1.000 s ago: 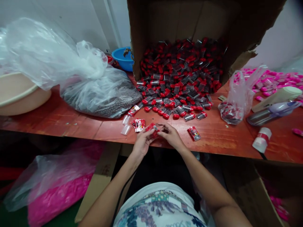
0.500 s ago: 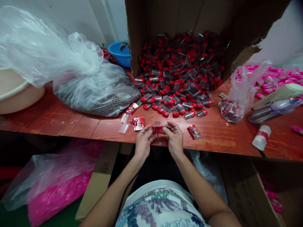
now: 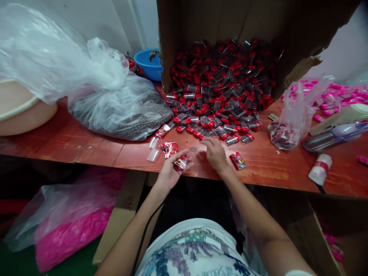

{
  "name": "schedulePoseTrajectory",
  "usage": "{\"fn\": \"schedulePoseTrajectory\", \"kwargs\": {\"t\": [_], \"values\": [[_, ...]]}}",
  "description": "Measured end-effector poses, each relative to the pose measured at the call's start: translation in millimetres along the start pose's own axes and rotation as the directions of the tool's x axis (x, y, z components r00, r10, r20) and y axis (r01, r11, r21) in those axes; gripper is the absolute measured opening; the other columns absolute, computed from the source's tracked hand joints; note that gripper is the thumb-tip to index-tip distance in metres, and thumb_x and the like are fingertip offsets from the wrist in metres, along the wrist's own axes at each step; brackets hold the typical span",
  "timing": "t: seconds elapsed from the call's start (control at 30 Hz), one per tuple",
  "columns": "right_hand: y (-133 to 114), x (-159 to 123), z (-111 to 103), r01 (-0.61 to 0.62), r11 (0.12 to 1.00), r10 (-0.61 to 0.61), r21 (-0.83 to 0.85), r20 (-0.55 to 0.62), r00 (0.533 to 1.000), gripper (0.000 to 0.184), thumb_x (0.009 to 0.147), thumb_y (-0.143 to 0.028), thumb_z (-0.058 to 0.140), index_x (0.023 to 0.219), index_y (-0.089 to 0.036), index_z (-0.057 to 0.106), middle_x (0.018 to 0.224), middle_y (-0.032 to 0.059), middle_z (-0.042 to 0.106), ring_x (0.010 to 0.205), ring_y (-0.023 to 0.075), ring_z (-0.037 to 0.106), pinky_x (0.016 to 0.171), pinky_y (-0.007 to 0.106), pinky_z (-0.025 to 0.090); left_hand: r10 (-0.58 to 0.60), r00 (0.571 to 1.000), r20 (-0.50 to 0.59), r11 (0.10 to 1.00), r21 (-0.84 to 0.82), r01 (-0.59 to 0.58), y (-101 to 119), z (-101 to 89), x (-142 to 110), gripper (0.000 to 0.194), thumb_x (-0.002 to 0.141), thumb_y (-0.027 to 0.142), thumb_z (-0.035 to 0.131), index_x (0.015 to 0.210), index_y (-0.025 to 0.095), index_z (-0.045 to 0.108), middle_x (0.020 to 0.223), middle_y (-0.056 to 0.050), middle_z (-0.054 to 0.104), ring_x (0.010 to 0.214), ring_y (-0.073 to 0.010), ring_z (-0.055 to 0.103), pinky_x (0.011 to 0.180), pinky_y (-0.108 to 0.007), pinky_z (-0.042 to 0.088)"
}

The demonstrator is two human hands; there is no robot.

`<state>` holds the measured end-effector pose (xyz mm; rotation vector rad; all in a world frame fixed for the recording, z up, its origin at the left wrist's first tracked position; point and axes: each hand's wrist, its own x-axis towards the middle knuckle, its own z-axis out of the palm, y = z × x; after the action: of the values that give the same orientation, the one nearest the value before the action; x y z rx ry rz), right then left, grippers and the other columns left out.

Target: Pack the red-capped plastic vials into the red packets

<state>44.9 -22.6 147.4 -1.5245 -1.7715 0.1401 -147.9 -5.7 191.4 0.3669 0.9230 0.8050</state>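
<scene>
My left hand [image 3: 171, 172] is closed on a small red printed packet [image 3: 180, 162], held between thumb and fingers just above the table's front edge. My right hand [image 3: 217, 156] reaches over the table with its fingers apart and slightly bent. Its fingertips are beside the near edge of a heap of small clear bottles with red caps [image 3: 231, 140], dark beads inside them. Another red packet [image 3: 169, 148] lies just beyond my left hand. To the right of my right hand lies one more red packet [image 3: 237, 160].
A large cardboard box [image 3: 207, 19] stands open behind the heap. At left sit a clear bag of dark beads [image 3: 123, 115] and a cream basin [image 3: 23, 115]. Two clear plastic cups [image 3: 153, 155] lie near the packets. A small plastic bag [image 3: 287, 130] and a bottle [image 3: 330, 138] stand right.
My right hand has let go of the red packet and moved up and right toward the heap. My left hand keeps the packet, now turned with its printed face up.
</scene>
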Motion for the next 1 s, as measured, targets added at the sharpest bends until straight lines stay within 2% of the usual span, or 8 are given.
{"fn": "schedulePoseTrajectory", "kwargs": {"t": [0.13,0.3,0.4,0.47,0.57,0.63,0.7,1.0], "values": [[28,30,-3,0.058,0.951,0.008,-0.304,0.208,0.978,0.034,0.089,-0.010,0.042,0.117,-0.018,0.059,0.122,0.0116,0.058,0.116,0.0278,0.042,0.095,0.042,0.035,0.042,0.999,-0.012,0.997,0.067,-0.042,4,-3.5,-3,0.029,0.071,0.020,0.070,0.099,0.013,0.069,0.068,-0.003,0.064,0.068,-0.0153,0.063,0.070,-0.035,0.057],[18,19,1,0.199,0.928,-0.070,-0.315,0.377,0.924,0.022,0.091,-0.023,0.047,0.104,-0.014,0.063,0.105,0.0148,0.062,0.097,0.0257,0.051,0.085,0.038,0.040,0.226,0.947,-0.226,0.969,0.155,-0.194,-4,-7.0,4,0.042,0.051,0.026,0.085,0.088,0.014,0.069,0.069,0.000,0.065,0.056,-0.0106,0.059,0.045,-0.019,0.046],[-2,-2,2,0.054,0.987,-0.005,-0.152,0.307,0.952,0.023,0.092,-0.022,0.044,0.105,-0.013,0.061,0.103,0.0148,0.062,0.096,0.0251,0.054,0.086,0.037,0.042,0.242,0.929,-0.279,0.966,0.162,-0.203,-7,-7.9,7,0.041,0.050,0.032,0.085,0.082,0.014,0.067,0.066,0.001,0.064,0.049,-0.0071,0.054,0.034,-0.015,0.032],[-20,-18,1,-0.130,0.987,0.108,0.096,0.207,0.972,0.025,0.093,-0.026,0.043,0.112,-0.017,0.056,0.104,0.0112,0.062,0.097,0.0230,0.057,0.085,0.036,0.044,0.237,0.929,-0.284,0.969,0.137,-0.205,-8,-7.7,8,0.041,0.050,0.032,0.085,0.080,0.014,0.066,0.065,0.001,0.063,0.045,-0.0050,0.050,0.032,-0.013,0.025],[-51,-39,4,-0.379,0.769,0.338,0.515,0.176,0.925,0.028,0.091,-0.034,0.048,0.118,-0.024,0.047,0.101,0.0046,0.064,0.088,0.0181,0.061,0.070,0.028,0.050,0.240,0.933,-0.269,0.970,0.094,-0.223,-8,-5.8,10,0.038,0.050,0.030,0.085,0.076,0.013,0.064,0.062,0.003,0.060,0.043,-0.0037,0.047,0.032,-0.013,0.022],[-67,-47,8,-0.461,0.606,0.427,0.648,0.224,0.876,0.030,0.088,-0.037,0.053,0.115,-0.024,0.046,0.096,0.0027,0.064,0.079,0.0161,0.062,0.057,0.024,0.049,0.244,0.936,-0.255,0.969,0.091,-0.228,-10,-3.3,10,0.037,0.051,0.031,0.085,0.074,0.013,0.062,0.061,0.002,0.060,0.044,-0.0041,0.048,0.033,-0.014,0.023],[-77,-50,12,-0.488,0.541,0.469,0.684,0.236,0.851,0.030,0.085,-0.037,0.057,0.111,-0.024,0.048,0.093,0.0024,0.064,0.075,0.0150,0.061,0.053,0.022,0.048,0.254,0.938,-0.236,0.966,0.103,-0.236,-12,-0.1,10,0.037,0.052,0.032,0.084,0.073,0.013,0.062,0.061,0.002,0.060,0.044,-0.0047,0.048,0.033,-0.015,0.024],[-81,-45,10,-0.521,0.561,0.562,0.643,0.166,0.810,0.029,0.083,-0.038,0.059,0.107,-0.023,0.057,0.082,0.0006,0.059,0.067,0.0132,0.056,0.049,0.020,0.047,0.348,0.936,-0.055,0.936,0.078,-0.344,-22,5.7,2,0.036,0.059,0.024,0.081,0.089,0.015,0.065,0.073,0.001,0.065,0.054,-0.0075,0.056,0.044,-0.016,0.039]]}}
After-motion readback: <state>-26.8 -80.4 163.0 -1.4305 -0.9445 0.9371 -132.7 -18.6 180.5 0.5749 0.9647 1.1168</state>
